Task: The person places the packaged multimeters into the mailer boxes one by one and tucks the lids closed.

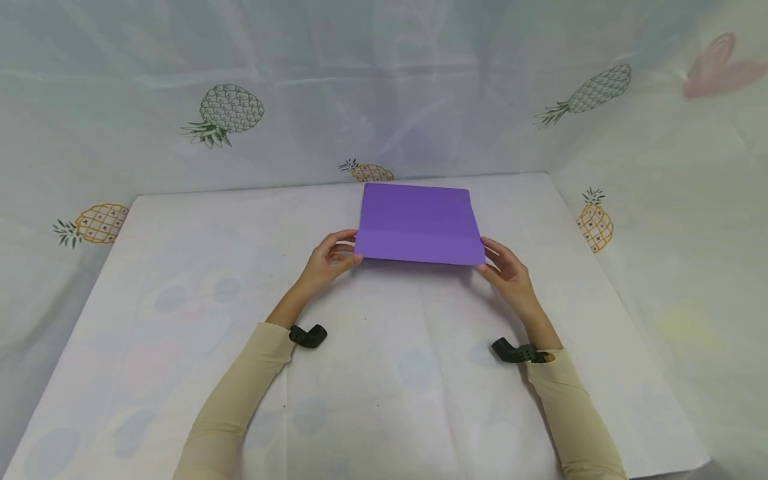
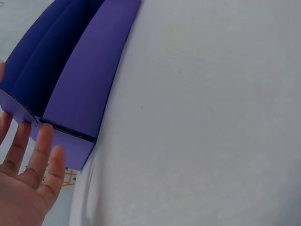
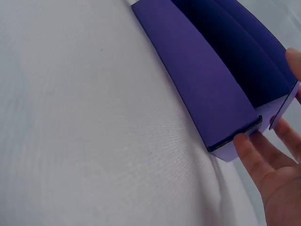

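Observation:
A purple cardboard box (image 1: 420,223) lies toward the back of the white-covered table. Its lid (image 2: 33,44) is partly raised, and a dark gap shows between lid and front wall (image 2: 89,70) in both wrist views. What lies inside is hidden in shadow. My left hand (image 1: 327,261) holds the lid's left front corner, thumb at the front edge and fingers along the side. On the opposite corner my right hand (image 1: 507,270) does likewise, its thumb at the front edge and its fingers against the side flap (image 3: 284,106).
A pale cloth covers the table (image 1: 372,400), and a curtain printed with pineapples (image 1: 231,110) hangs behind and at both sides. Each wrist bears a black camera mount, one at left (image 1: 308,336) and one at right (image 1: 513,351).

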`<act>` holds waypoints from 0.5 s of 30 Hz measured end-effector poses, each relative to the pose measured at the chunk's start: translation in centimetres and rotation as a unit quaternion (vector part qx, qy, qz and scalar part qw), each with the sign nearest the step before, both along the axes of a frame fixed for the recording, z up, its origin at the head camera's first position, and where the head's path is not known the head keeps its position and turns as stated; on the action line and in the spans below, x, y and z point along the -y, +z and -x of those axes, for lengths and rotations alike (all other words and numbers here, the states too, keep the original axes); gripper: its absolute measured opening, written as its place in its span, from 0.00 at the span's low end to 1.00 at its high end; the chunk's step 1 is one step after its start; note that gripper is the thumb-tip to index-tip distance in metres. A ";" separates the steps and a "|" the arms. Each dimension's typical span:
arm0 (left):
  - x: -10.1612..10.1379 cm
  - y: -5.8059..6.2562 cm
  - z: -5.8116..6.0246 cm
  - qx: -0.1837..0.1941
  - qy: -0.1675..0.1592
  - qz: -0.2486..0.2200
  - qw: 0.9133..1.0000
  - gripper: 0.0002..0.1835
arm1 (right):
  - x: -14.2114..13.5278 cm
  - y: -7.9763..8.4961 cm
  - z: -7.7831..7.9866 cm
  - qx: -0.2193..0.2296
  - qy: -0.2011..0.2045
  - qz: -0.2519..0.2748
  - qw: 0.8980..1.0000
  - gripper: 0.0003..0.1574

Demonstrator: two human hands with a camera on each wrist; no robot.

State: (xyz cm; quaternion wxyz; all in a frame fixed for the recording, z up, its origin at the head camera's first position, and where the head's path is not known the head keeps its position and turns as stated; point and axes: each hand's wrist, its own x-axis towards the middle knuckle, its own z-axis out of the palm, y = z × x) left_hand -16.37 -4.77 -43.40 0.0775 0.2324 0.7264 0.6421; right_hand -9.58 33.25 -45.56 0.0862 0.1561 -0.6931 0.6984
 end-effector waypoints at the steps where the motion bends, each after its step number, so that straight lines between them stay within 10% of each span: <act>1: 0.0 0.3 -0.2 -0.001 -0.003 0.002 1.000 0.30 | 0.0 -0.1 0.0 -0.001 0.003 0.000 1.000 0.35; 15: 0.2 1.1 -0.9 0.048 -0.013 0.007 0.999 0.30 | -0.4 -0.6 0.3 -0.005 -0.009 -0.003 1.000 0.33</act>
